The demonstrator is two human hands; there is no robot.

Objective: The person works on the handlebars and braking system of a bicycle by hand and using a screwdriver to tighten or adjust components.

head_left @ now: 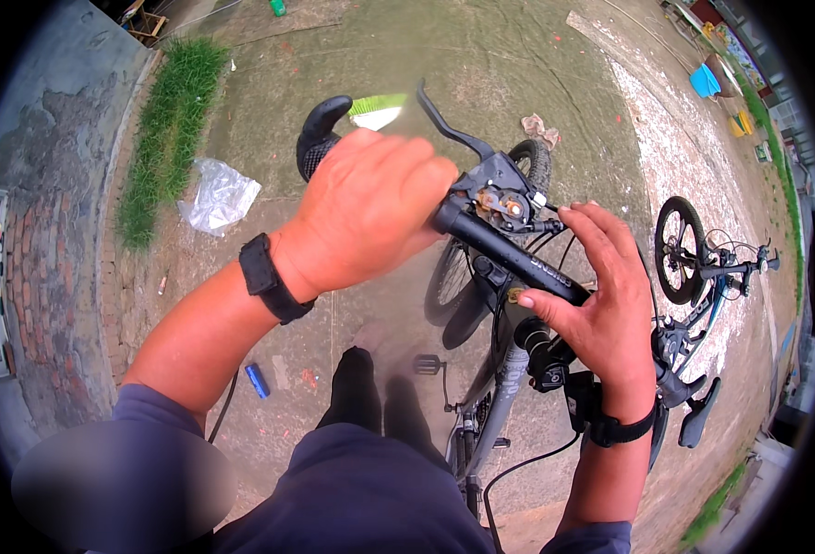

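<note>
My left hand [375, 203] is closed around the black grip [319, 129] at the left end of the bicycle handlebar [509, 254], whose bar end curves up beyond my fist. Beside it sits a brake lever [444, 115] with a shifter housing [509, 203], its rusty-brown inner mechanism showing. My right hand [592, 286] loosely holds the bar farther right, index fingertip at the housing's right side and thumb near the stem. The bicycle's grey frame [492, 406] runs down beside my legs, and its front wheel shows beneath and beyond the handlebar.
A second bicycle [721, 272] stands at the right. On the concrete are a clear plastic bag [218, 194], a small blue cylinder [257, 379], a green-and-white object [375, 115] and a crumpled cloth [538, 129]. A grass strip and wall edge the left; a blue bucket [703, 81] stands far right.
</note>
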